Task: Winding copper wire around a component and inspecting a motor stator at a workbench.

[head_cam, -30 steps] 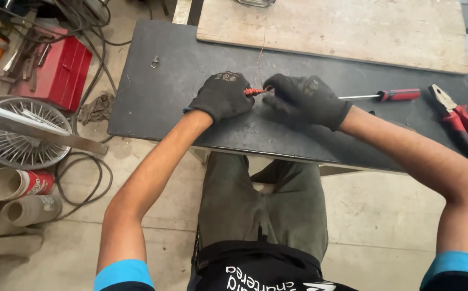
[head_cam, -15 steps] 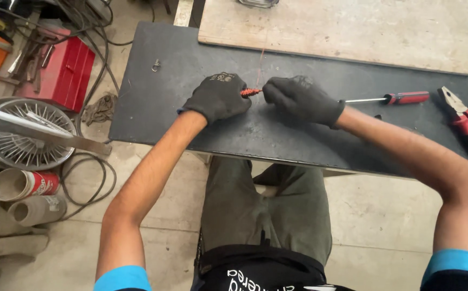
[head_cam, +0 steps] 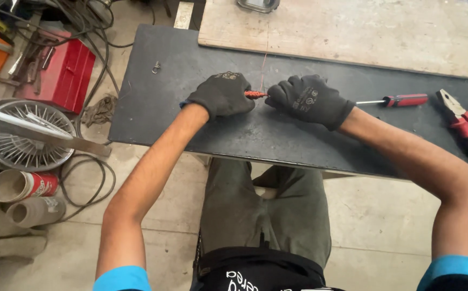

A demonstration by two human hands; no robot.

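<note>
Both my hands wear black work gloves and rest on a dark metal worktop [head_cam: 153, 108]. My left hand [head_cam: 222, 95] and my right hand [head_cam: 308, 99] meet at a small red coil of thin wire [head_cam: 255, 94], each gripping one end of it. A thin reddish strand of wire [head_cam: 263, 67] runs from the coil up across the worktop toward a wooden board [head_cam: 352, 32]. A red-handled screwdriver [head_cam: 398, 100] lies just right of my right hand.
Red-handled pliers [head_cam: 463, 129] lie at the worktop's right end, a small metal clip [head_cam: 156, 67] near its far left. On the floor at left: a red toolbox [head_cam: 64, 73], a round wire fan guard [head_cam: 21, 134], a metal bar [head_cam: 40, 132], cables, cardboard tubes [head_cam: 21, 186].
The view has shifted slightly; both hands stay on the red coil, and the right hand has drawn a little closer to the left.
</note>
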